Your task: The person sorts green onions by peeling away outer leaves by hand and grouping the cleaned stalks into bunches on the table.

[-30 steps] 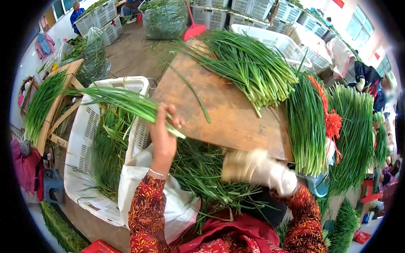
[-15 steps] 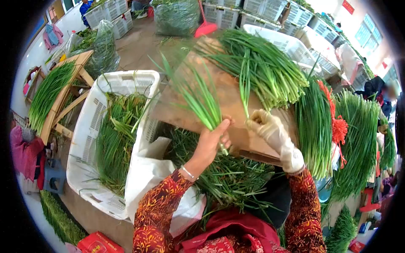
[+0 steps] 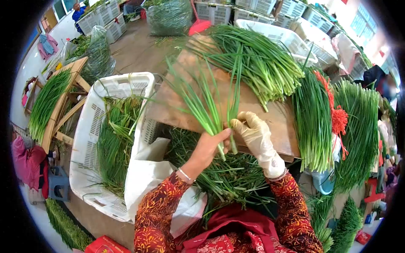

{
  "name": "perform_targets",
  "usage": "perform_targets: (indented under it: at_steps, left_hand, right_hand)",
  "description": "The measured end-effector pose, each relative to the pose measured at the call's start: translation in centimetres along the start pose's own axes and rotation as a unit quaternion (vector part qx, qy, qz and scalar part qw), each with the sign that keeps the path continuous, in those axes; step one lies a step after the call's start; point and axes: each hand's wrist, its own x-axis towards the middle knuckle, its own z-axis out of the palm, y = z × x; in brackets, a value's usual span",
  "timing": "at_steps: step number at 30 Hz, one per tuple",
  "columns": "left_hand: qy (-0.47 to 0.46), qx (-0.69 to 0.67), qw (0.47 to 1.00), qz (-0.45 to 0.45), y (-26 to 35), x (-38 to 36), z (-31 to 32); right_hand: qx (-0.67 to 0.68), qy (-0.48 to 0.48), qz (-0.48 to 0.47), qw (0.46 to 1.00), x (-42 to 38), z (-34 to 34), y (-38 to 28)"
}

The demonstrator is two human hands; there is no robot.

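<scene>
My bare left hand point(image 3: 209, 147) is closed round a small bunch of green stalks point(image 3: 205, 110), their pale ends sticking out below the fingers. My gloved right hand point(image 3: 255, 137) is close beside it, thumb and fingertips pinched at the base of a thin green stalk point(image 3: 234, 99) that stands next to the bunch. Behind both hands lies a brown board point(image 3: 270, 122). A large pile of green stalks point(image 3: 263, 63) rests on its far right part. Cut and loose leaves point(image 3: 228, 177) lie below my hands, over my lap.
On the left is a white crate point(image 3: 145, 84) with tangled greens. Tall bundles point(image 3: 314, 122) with red ties point(image 3: 338, 120) hang at the right. A wooden rack point(image 3: 63, 101) holds more stalks. One person in blue point(image 3: 78, 14) is far back left.
My right hand has moved left with its stalk, from the pile's near edge to beside the bunch in my left hand. The view has shifted slightly.
</scene>
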Motion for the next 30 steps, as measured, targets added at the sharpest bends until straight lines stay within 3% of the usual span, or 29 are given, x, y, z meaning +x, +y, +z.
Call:
perform_targets:
  at_steps: [4, 6, 8, 11, 12, 14, 15, 16, 17, 18, 20, 22, 23, 24, 26, 28, 30]
  left_hand:
    - [-0.04, 0.023, 0.999, -0.024, 0.1, 0.1, -0.6]
    - [0.013, 0.064, 0.997, -0.034, 0.7, -0.3, -0.5]
    - [0.031, 0.034, 0.997, 0.061, 0.4, 0.4, -1.0]
    - [0.024, -0.013, 0.997, 0.068, 2.1, 0.7, -2.0]
    - [0.03, -0.014, 0.996, 0.086, 2.9, 1.0, -2.9]
    - [0.112, -0.067, 0.978, 0.165, 5.0, 1.3, -4.7]
    - [0.111, -0.068, 0.978, 0.165, 5.9, 1.6, -5.5]
    - [0.152, -0.082, 0.953, 0.25, 6.6, 1.9, -6.2]
    - [0.191, -0.096, 0.919, 0.331, 6.9, 2.1, -6.4]
    - [0.19, -0.096, 0.919, 0.332, 6.7, 2.1, -6.2]
    - [0.102, -0.16, 0.95, 0.246, 5.6, 1.7, -5.1]
    - [0.042, -0.193, 0.968, 0.157, 3.6, 2.1, -3.9]
    - [0.053, -0.174, 0.977, 0.113, 3.1, 1.9, -3.0]
    - [0.063, -0.154, 0.984, 0.068, 2.7, 1.8, -2.2]
    - [0.032, -0.137, 0.988, 0.062, 1.8, 1.8, -1.7]
    - [0.01, -0.122, 0.991, 0.056, 1.4, 1.7, -1.1]
    - [0.0, -0.086, 0.996, 0.029, 1.0, 1.5, -0.4]
  right_hand:
    - [0.035, 0.008, 0.04, 0.999, -0.9, 0.0, 0.3]
    - [0.371, -0.036, 0.079, 0.925, -1.4, 0.3, 0.6]
    - [0.423, -0.062, 0.065, 0.902, -1.7, 0.0, 0.6]
    - [0.47, -0.089, 0.066, 0.876, -2.5, -0.4, -0.4]
    - [0.469, -0.089, 0.063, 0.876, -2.6, -0.7, -0.1]
    - [0.39, -0.257, 0.031, 0.884, -2.8, -1.5, 1.0]
    - [0.219, -0.385, 0.063, 0.894, -2.6, -2.3, 0.3]
    - [0.057, -0.464, 0.009, 0.884, -2.3, -2.9, 0.0]
    - [-0.065, -0.398, -0.048, 0.914, -1.5, -3.8, -0.9]
    - [-0.185, -0.321, -0.105, 0.923, -0.9, -4.6, -1.6]
    - [-0.217, -0.078, -0.087, 0.969, 2.1, -5.8, -1.8]
    - [-0.304, 0.089, -0.083, 0.945, 6.3, -6.7, -0.9]
    - [-0.391, 0.159, -0.166, 0.891, 7.9, -7.2, 0.5]
    - [-0.436, 0.106, -0.078, 0.89, 8.9, -7.6, 1.0]
    - [-0.443, 0.038, -0.012, 0.896, 9.7, -7.7, 1.8]
    - [-0.377, 0.051, 0.021, 0.925, 8.7, -7.3, 1.1]
    - [-0.222, -0.004, 0.053, 0.974, 6.3, -6.3, 0.2]
